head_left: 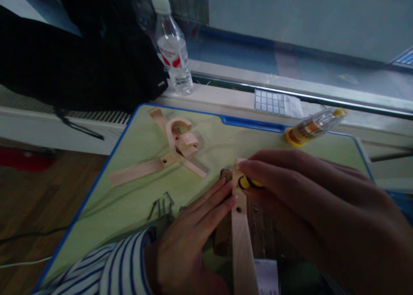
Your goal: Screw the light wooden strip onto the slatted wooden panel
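Observation:
My right hand [322,209] is closed around a yellow-and-black screwdriver [247,182]; most of it is hidden in the fingers. Its visible end is against the upper part of a pale wooden strip [242,239], which has a dark hole. My left hand [190,230] lies flat with fingers stretched out, their tips touching the strip's left side; the thumb is hidden. Beneath the strip is a brown block [222,235], partly covered by the hands. Left of them, several metal screws [162,208] lie near a wooden assembly [176,146] with curved hook pieces.
The small table [129,166] has a blue rim. A clear tube with yellow ends [312,126] stands tilted at its back right. Behind, on the sill, are a water bottle [174,50] and a blue-and-white grid sheet [269,102]. A black bag [80,67] occupies the left.

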Action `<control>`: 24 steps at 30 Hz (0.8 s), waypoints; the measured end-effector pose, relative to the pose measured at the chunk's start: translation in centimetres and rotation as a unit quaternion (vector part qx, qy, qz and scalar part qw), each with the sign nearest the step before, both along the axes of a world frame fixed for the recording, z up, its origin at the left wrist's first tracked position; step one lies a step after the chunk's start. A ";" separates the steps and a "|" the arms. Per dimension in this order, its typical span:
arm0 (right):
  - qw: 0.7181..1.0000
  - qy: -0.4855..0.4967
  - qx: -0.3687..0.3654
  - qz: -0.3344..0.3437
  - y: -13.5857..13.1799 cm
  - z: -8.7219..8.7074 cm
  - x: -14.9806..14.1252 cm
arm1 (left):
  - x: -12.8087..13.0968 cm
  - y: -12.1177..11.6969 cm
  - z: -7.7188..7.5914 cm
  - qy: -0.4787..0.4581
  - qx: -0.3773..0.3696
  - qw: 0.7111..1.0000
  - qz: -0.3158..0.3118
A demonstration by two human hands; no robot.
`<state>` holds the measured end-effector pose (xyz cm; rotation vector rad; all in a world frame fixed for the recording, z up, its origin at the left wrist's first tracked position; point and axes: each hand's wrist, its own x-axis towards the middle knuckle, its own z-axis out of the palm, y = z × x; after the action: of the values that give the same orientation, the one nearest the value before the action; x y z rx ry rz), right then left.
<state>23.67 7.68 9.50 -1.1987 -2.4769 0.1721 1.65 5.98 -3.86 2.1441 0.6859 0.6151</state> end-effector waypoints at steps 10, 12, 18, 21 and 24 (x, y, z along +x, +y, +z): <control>1.000 -0.009 0.004 -0.002 0.1 -0.1 -0.3 | -0.1 -0.3 0.0 0.005 0.043 0.999 0.012; 1.000 -0.009 -0.001 -0.003 0.0 0.1 -0.3 | 0.0 -0.3 0.0 -0.008 0.045 0.999 0.011; 1.000 0.001 -0.006 0.003 0.3 0.0 -0.2 | -0.1 -0.2 -0.2 -0.048 0.052 0.997 -0.001; 1.000 0.007 -0.005 0.006 0.7 -0.3 -0.4 | -0.2 -0.1 0.3 -0.073 0.015 0.997 0.010; 1.000 0.027 -0.007 0.003 1.0 -0.5 -0.5 | 0.1 0.6 1.6 -0.077 -0.041 0.989 0.117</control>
<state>23.15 8.69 9.03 -1.1760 -2.4376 0.2201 1.76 6.62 -2.24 1.9332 0.8682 0.8527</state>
